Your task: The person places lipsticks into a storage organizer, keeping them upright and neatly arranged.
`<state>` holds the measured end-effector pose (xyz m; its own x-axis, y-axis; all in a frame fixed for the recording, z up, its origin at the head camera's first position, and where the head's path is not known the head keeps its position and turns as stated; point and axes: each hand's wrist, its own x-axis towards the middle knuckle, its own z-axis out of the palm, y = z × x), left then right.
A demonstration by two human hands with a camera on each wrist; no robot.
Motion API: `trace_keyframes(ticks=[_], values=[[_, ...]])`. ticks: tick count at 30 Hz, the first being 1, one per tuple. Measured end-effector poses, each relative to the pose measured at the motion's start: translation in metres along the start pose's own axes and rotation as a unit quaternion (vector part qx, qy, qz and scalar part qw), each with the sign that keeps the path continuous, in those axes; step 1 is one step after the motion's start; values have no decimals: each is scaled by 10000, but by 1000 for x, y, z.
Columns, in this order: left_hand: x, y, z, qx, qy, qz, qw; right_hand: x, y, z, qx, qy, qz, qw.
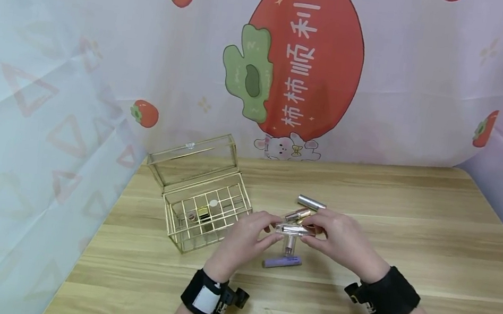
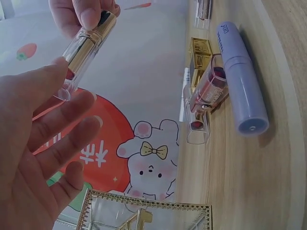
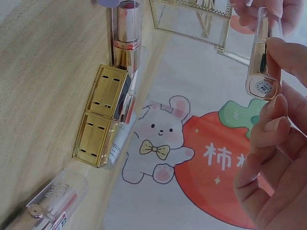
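Both hands hold one lipstick [image 1: 295, 230] level above the table. In the left wrist view the lipstick [image 2: 85, 55] has a clear cap and a gold-and-black base. My left hand [image 1: 243, 239] pinches the clear cap end between thumb and index finger; its other fingers are spread. My right hand [image 1: 343, 242] pinches the base end, where a round label shows in the right wrist view. Below lie a lilac tube [image 1: 282, 261], a gold square lipstick [image 3: 98, 115] and a clear-cased lipstick [image 2: 211, 86]. A silver tube [image 1: 311, 203] lies behind the right hand.
A gold-framed glass box [image 1: 165, 214] stands left of the hands with its lid raised. Its grid of compartments holds a few small items, one of them gold [image 1: 203, 212]. A printed cloth [image 1: 382, 116] hangs behind the wooden table [image 1: 436, 247].
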<state>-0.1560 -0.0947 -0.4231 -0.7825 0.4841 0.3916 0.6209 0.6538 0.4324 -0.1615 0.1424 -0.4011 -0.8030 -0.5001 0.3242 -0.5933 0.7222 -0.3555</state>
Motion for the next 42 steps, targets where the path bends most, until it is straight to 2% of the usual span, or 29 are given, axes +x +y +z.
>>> trace_keyframes(ticks=[12, 22, 32, 42], values=[[2, 3, -2, 60, 374, 321, 9988, 0, 2, 0, -3, 181, -112, 9998], [2, 6, -7, -322, 620, 608, 9957, -1, 1, 0, 107, 100, -17, 9999], [0, 5, -11, -127, 811, 566, 9950, -2, 4, -1, 168, -12, 109, 9998], [-4, 0, -23, 263, 1333, 655, 9886, -7, 15, -1, 73, -67, 307, 9995]])
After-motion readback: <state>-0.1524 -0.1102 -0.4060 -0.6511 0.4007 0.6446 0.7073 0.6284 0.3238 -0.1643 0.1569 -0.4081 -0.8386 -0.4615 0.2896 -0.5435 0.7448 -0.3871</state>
